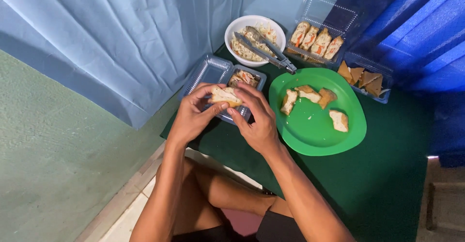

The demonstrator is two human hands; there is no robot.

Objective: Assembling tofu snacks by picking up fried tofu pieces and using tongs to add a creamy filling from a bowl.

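Observation:
Both hands hold one bread piece (225, 95) over a clear plastic clamshell box (208, 71). My left hand (193, 117) grips its left side, my right hand (256, 118) its right side, thumbs under it. A filled bread piece (243, 78) lies in the box's right half. To the right, a green plate (315, 130) carries several cut bread pieces (308, 93).
A white bowl (247, 24) of shredded salad with metal tongs (266, 50) stands at the back. A clear box of filled sandwiches (316, 41) and a box of crust triangles (366, 79) sit behind the plate. Dark green tablecloth (387, 174), blue curtains around.

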